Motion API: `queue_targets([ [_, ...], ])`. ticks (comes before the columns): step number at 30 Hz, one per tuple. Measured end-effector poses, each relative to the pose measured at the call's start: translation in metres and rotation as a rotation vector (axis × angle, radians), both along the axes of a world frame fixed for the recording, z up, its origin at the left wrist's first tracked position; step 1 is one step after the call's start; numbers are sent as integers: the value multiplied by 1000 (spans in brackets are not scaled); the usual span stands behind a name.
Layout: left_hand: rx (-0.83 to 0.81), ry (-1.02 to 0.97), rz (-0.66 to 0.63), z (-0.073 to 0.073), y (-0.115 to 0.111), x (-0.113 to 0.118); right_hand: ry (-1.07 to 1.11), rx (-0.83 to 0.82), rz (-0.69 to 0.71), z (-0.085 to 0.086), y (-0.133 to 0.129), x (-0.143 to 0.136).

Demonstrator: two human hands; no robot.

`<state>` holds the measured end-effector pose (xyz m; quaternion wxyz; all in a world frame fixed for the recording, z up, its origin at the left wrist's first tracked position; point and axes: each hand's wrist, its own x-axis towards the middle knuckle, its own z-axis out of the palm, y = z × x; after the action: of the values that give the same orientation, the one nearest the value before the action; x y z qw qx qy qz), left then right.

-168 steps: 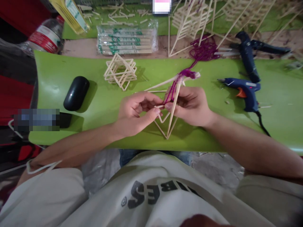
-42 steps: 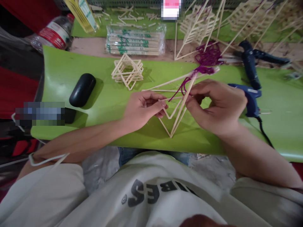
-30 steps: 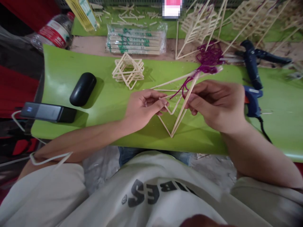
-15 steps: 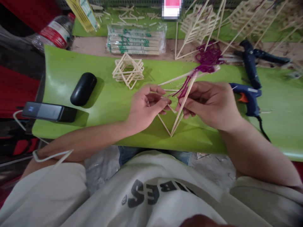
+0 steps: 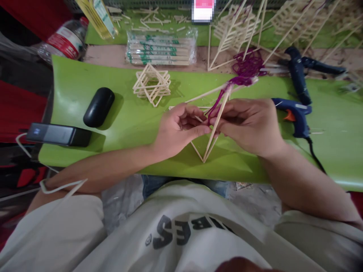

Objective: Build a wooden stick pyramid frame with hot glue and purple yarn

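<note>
A frame of thin wooden sticks (image 5: pixel 214 129) stands on the green table before me, its sticks meeting at a low front corner. Purple string (image 5: pixel 217 101) hangs from its top and runs down between my hands. My right hand (image 5: pixel 246 124) is closed, thumb and fingers pinching the string beside the sloping stick. My left hand (image 5: pixel 184 126) reaches in from the other side, its thumb and fingertips closed close to the same string. What lies between the left fingertips is too small and hidden to make out. A tangle of purple yarn (image 5: pixel 248 64) lies behind the frame.
A star-shaped stick frame (image 5: pixel 152 85) sits behind my left hand. Packaged sticks (image 5: pixel 161 49) lie further back. On the right are a blue glue gun (image 5: pixel 297 113) and a dark one (image 5: pixel 299 77). A black case (image 5: pixel 99 107) and power bank (image 5: pixel 58 134) are left.
My left hand has moved right, bringing its fingertips up to my right hand and the string. My right hand has shifted slightly left.
</note>
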<state>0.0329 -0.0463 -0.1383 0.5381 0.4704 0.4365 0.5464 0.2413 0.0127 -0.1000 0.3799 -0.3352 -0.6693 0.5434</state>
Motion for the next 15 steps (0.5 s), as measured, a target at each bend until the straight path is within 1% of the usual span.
queue_targets([
  [4, 40, 52, 17, -2, 0, 1, -63, 74, -13, 0, -1, 3],
  [8, 178, 62, 21, -10, 5, 2, -120, 187, -45, 1, -2, 4],
  [11, 264, 52, 22, -15, 7, 2, -122, 229, -63, 2, -2, 4],
  [15, 322, 57, 46, -15, 7, 4, -107, 271, -77, 1, -2, 4],
])
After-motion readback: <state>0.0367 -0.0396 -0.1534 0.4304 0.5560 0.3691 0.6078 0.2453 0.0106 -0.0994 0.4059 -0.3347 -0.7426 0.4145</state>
